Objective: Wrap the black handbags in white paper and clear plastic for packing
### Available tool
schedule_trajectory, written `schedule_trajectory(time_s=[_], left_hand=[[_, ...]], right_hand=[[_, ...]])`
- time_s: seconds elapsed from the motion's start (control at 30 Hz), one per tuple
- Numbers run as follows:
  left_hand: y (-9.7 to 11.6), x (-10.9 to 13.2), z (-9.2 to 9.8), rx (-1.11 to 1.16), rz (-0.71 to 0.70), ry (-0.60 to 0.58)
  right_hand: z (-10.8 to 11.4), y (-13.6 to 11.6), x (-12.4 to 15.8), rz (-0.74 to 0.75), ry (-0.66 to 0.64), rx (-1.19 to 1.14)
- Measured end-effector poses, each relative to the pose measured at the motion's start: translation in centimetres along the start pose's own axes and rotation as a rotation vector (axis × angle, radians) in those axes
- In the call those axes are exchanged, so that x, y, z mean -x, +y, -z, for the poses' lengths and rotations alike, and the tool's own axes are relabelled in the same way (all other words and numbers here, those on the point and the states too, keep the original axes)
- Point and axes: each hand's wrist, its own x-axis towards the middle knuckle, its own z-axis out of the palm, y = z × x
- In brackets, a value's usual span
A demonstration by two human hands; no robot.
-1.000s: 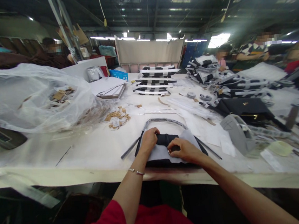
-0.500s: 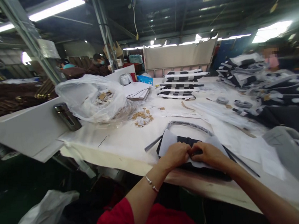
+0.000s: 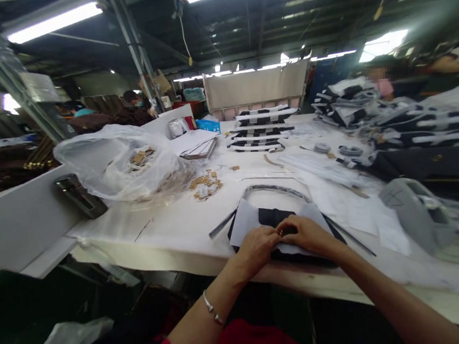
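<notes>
A black handbag (image 3: 274, 216) with white paper over it lies at the table's front edge. Its wrapped handle (image 3: 277, 188) arches away from me. My left hand (image 3: 260, 246) rests on the paper, its fingers bent together near the middle of the bag. Close beside it, my right hand (image 3: 305, 235) curls with thumb and forefinger pinched, touching or nearly touching the left fingertips. A tiny gold-coloured spot shows between the hands; whatever the fingertips grip is too small to name.
On the white table (image 3: 170, 229) stand a clear plastic bag (image 3: 118, 161), loose tan tags (image 3: 206, 185), a dark flask (image 3: 80, 196), a paper stack (image 3: 196, 142), striped wrapped pieces (image 3: 264, 129) and a grey moulded object (image 3: 414, 216). Wrapped goods (image 3: 349, 106) pile at right. People are in the background.
The view has shifted, so the table's objects appear further left. Both hands stay at the bag's middle, and a small gap with a gold-coloured spot now shows between the fingertips.
</notes>
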Motion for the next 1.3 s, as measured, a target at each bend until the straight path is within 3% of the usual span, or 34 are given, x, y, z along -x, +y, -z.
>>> schedule_trajectory(time_s=[0.13, 0.47, 0.73, 0.97, 1.13, 1.23, 1.3], left_hand=[[0.3, -0.1, 0.0, -0.001, 0.018, 0.009], [0.3, 0.7, 0.2, 0.068, -0.032, 0.029], [1.5, 0.0, -0.1, 0.038, 0.112, 0.005], [1.0, 0.4, 0.2, 0.132, 0.172, 0.030], [0.6, 0.6, -1.2, 0.191, 0.139, 0.111], [0.5, 0.7, -1.7, 0.090, 0.095, 0.087], [-0.4, 1.5, -0.6, -0.099, 0.084, 0.014]], right_hand=[[0.6, -0.2, -0.1, 0.047, -0.026, -0.020], [0.0, -0.9, 0.5, 0.057, -0.003, 0.292], [0.3, -1.7, 0.2, 0.065, -0.064, 0.407], [1.9, -1.7, -0.3, 0.317, -0.203, 0.464], [2.0, -0.5, -0.8, 0.367, -0.199, 0.438], [1.7, 0.1, 0.0, 0.378, -0.187, 0.381], [1.2, 0.2, 0.3, 0.396, -0.135, 0.310]])
